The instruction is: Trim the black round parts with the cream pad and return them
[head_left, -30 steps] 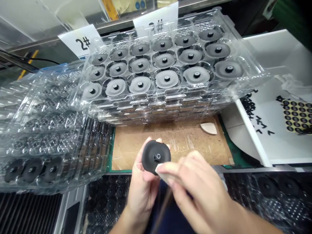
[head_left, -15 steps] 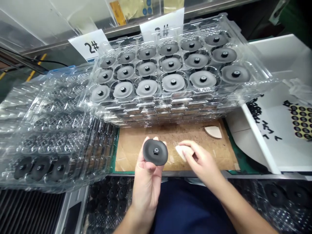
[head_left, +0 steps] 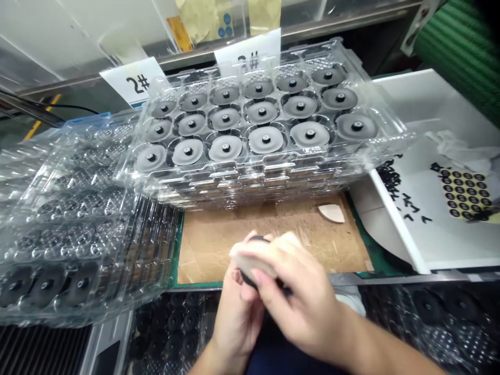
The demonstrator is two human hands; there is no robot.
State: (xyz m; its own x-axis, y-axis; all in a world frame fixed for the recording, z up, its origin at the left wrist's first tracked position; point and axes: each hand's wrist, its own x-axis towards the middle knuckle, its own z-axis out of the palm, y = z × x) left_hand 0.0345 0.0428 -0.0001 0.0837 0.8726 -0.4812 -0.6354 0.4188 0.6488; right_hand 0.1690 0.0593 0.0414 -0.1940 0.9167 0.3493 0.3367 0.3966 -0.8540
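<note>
My left hand (head_left: 238, 312) is closed round a black rounded disc (head_left: 247, 280), held above the front of the cardboard. Only strips of the disc's dark edge show past the fingers. My right hand (head_left: 302, 284) lies across it, pinching a flat pale pad (head_left: 254, 264) against or just over the disc's face; blur hides whether they touch. A second pale wedge-shaped pad (head_left: 333, 213) rests on the cardboard sheet (head_left: 207, 239) to the right.
Behind the cardboard, stacked clear plastic trays (head_left: 250, 174) hold several similar discs. More clear trays (head_left: 97, 208) stand at the left. On the right, a white bin (head_left: 394, 224) contains small black pieces and a yellow sheet of round stickers (head_left: 466, 192). Numbered paper signs (head_left: 135, 80) stand behind.
My right hand has moved left from above the cardboard onto the disc, bringing the pale pad with it. The disc has tilted and is now mostly covered. The camera view has shifted slightly.
</note>
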